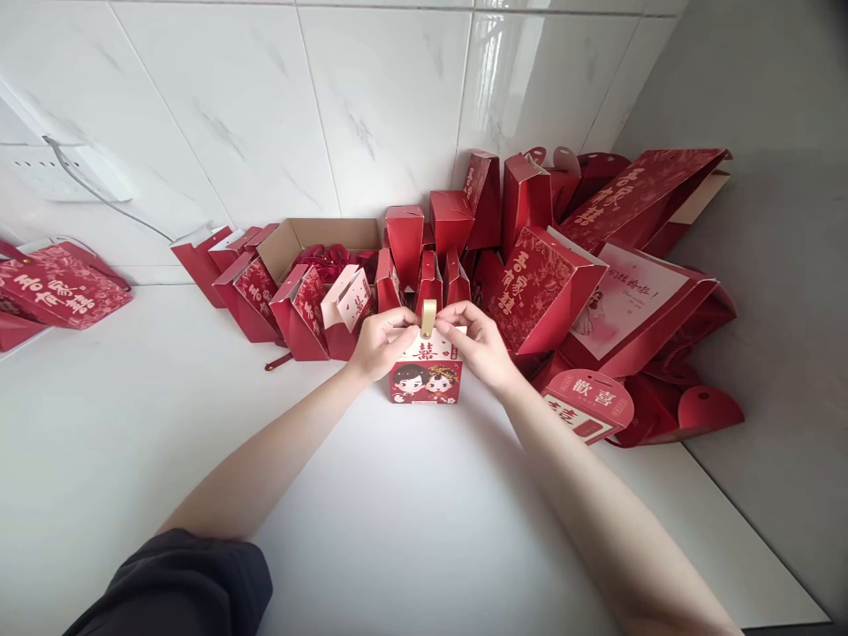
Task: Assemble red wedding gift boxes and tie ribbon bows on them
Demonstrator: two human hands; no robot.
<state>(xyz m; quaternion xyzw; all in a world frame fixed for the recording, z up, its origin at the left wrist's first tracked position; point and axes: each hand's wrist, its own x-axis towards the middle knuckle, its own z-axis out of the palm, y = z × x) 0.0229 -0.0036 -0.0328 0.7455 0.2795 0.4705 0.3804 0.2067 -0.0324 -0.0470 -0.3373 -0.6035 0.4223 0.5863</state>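
A small red and white gift box (425,382) with two cartoon faces on its front stands upright on the white table. A gold strap handle (429,316) loops up from the middle of its top. My left hand (386,343) pinches the top edge at the left of the strap, thumb in front and fingers behind. On the other side, my right hand (478,344) grips the top edge close to the strap's right side in the same way. My fingertips behind the box top are partly hidden.
Behind the box stand several red gift boxes (405,231) and an open cardboard box (331,232) holding red ribbon-like pieces. Large red bags (553,287) pile up at the right against the wall. More red bags (66,287) lie far left, below a wall socket (66,172) with a cable.
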